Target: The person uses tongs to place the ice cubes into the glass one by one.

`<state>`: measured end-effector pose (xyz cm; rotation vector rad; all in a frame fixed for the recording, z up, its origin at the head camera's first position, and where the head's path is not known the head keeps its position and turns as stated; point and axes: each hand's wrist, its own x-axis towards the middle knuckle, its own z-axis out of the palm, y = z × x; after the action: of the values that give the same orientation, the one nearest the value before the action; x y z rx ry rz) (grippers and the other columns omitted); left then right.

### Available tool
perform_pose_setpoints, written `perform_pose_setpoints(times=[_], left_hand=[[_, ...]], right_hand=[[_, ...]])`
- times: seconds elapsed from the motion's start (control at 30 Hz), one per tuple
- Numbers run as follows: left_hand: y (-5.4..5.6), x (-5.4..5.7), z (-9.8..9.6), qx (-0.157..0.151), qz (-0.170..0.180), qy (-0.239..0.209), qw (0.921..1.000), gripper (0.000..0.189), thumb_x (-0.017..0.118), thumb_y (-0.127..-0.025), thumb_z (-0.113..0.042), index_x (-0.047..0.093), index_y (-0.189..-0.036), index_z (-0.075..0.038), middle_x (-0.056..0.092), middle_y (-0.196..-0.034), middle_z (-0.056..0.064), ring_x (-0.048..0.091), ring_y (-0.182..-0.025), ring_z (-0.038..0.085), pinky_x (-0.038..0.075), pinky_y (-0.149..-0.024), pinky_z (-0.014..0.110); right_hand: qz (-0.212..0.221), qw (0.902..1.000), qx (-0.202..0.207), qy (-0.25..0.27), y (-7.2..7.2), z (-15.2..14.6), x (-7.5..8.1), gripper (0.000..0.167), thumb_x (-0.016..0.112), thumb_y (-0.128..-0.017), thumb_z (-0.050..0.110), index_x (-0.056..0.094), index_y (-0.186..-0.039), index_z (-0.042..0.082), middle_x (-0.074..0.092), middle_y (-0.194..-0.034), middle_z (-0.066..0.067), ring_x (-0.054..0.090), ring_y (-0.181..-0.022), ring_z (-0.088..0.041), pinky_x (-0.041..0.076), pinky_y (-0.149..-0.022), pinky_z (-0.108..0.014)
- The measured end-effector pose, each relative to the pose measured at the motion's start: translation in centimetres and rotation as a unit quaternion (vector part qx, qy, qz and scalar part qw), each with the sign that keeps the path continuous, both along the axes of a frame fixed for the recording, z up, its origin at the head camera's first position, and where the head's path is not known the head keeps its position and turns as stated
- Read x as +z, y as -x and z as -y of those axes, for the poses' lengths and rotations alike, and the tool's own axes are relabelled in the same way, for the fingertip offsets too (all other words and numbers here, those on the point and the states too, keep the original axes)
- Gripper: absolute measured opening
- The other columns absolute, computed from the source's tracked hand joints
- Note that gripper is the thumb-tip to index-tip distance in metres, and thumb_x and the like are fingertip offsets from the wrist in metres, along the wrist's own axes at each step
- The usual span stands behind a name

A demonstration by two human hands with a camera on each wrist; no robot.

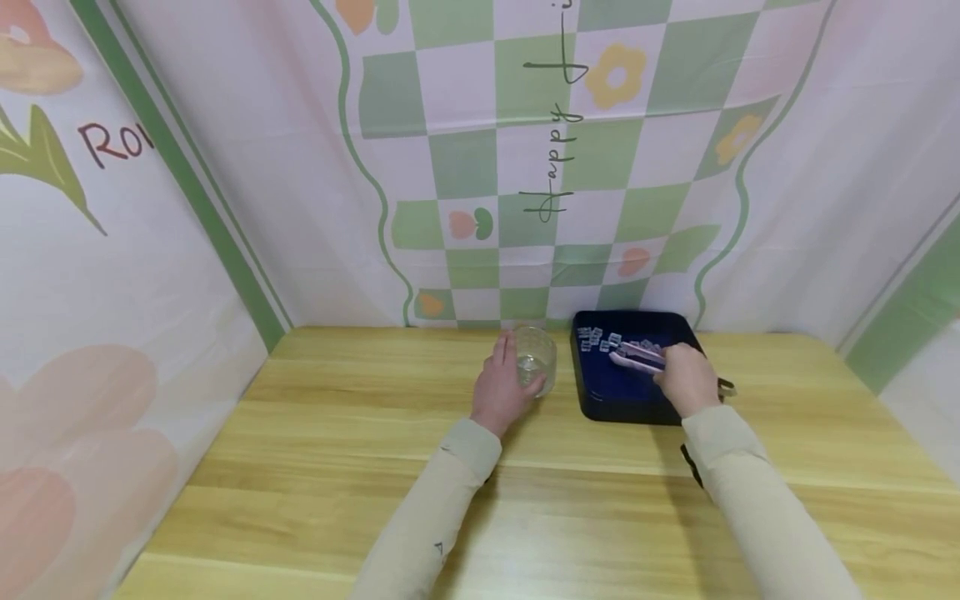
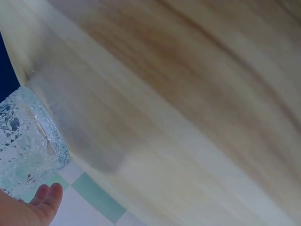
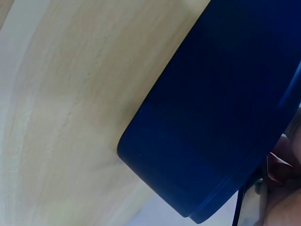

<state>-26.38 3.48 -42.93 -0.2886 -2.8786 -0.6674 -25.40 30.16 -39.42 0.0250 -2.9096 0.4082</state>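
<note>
Tongs (image 1: 634,364) point left from curled right grip (image 1: 690,380).

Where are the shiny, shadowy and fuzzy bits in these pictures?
Head view: pale shine on the table near the bottom, plus a soft shadow beside the right sleeve; left wrist view: a blurry grey shadow beside the glass, with fuzzy wood grain; right wrist view: the tray looks dim and deep blue.
</note>
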Motion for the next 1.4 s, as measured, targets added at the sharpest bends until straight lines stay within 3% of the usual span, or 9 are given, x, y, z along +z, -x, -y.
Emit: perform_pose_setpoints(times=[0.4,0.67,1.4], left_hand=[[0.17,-0.1,-0.02,-0.003,-0.005,-0.003,1.0,0.087,0.06,-0.089,-0.051,0.021,-0.151,-0.004,0.03,-0.155,0.011,0.054,-0.122,0.03,0.055,-0.092,0.04],[0.17,-0.13,-0.01,-0.009,0.0,0.006,0.9999,0.087,0.057,-0.09,-0.051,0.018,-0.152,-0.003,0.026,-0.158,0.012,0.05,-0.128,0.031,0.053,-0.097,0.041],[0.02,-0.15,-0.06,-0.011,-0.002,0.02,0.9997,0.087,0.056,-0.091,-0.051,0.016,-0.153,-0.004,0.025,-0.159,0.01,0.051,-0.127,0.029,0.053,-0.096,0.039]], right_hand=[[0.013,0.9998,-0.005,0.016,-0.02,-0.23,0.03,0.023,0.069,-0.075,0.003,0.066,-0.092,-0.012,0.065,-0.092,-0.033,0.061,-0.079,-0.046,0.05,-0.066,-0.055],[0.018,0.9997,-0.004,0.019,-0.03,-0.28,0.01,0.03,0.07,-0.076,0.004,0.066,-0.099,-0.014,0.065,-0.096,-0.035,0.061,-0.081,-0.049,0.051,-0.068,-0.056],[0.007,0.9997,0.009,0.019,-0.34,-0.62,0.09,0.02,0.07,-0.076,0.003,0.068,-0.091,-0.01,0.067,-0.084,-0.028,0.061,-0.071,-0.04,0.048,-0.063,-0.053]])
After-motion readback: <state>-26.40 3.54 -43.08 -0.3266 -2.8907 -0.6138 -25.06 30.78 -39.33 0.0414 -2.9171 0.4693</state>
